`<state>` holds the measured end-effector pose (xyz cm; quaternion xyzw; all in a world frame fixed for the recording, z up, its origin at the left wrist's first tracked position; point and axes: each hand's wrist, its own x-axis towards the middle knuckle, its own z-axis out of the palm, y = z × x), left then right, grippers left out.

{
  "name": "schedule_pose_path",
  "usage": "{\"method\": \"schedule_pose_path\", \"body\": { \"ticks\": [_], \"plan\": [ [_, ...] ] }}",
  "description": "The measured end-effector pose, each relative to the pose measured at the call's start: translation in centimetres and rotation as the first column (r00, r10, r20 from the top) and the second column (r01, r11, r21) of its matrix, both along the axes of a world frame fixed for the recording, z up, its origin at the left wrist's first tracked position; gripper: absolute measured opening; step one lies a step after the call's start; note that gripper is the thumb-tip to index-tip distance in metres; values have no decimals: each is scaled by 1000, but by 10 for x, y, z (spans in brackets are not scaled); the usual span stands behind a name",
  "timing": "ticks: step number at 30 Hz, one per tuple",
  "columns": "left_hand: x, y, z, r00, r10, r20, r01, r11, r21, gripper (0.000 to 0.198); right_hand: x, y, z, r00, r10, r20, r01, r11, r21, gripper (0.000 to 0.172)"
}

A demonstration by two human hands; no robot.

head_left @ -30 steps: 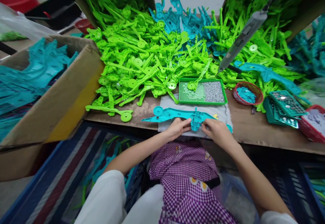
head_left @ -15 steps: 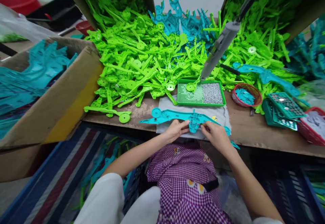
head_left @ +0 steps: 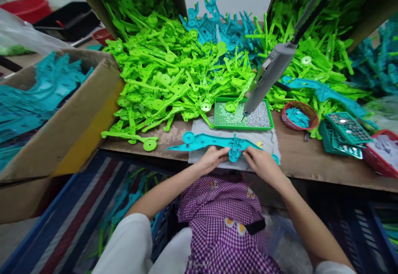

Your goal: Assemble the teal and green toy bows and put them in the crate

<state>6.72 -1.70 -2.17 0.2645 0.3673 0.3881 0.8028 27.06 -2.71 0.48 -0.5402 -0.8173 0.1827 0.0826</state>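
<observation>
A long turquoise plastic part point(head_left: 207, 141), shaped like a toy bow half, lies across a pale cloth point(head_left: 199, 157) at the table edge, its ribbed middle block facing up. My left hand point(head_left: 213, 158) grips the part just left of that block, thumb and fingers closed on it. Pinched together at the block's right side are the fingers of my right hand point(head_left: 263, 162). A thin reddish wire point(head_left: 248, 179) hangs below them; its upper end is hidden at the fingertips. Beyond the part, a grey electric screwdriver point(head_left: 269, 75) hangs tilted, bit down over a green tray point(head_left: 214, 118) of small screws.
Lime-green plastic arms point(head_left: 168, 79) are heaped behind the tray. A cardboard box point(head_left: 93, 95) of turquoise parts stands left. To the right are a red basket point(head_left: 316, 122) with small blue pieces, stacked green trays point(head_left: 350, 129) and another red basket point(head_left: 381, 160).
The hanging screwdriver has shifted, and its bit now shows over the tray. Both hands keep their places at the turquoise part. The view has shifted slightly.
</observation>
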Motion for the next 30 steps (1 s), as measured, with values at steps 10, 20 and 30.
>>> {"method": "schedule_pose_path", "body": {
  "ticks": [10, 20, 30],
  "plan": [
    [1, -1, -5, 999, 33, 16, -34, 999, 8, 39, -13, -6, 6, 998, -67, 9, 67, 997, 36, 20],
    [3, -5, -7, 998, 69, 16, -69, 996, 52, 40, -22, 0, -20, 986, -97, -132, 143, 902, 407, 27],
    [3, -4, -7, 998, 50, -46, -46, 995, 86, 48, -19, 5, -13, 994, -94, -58, 101, 987, 123, 22]
  ]
}}
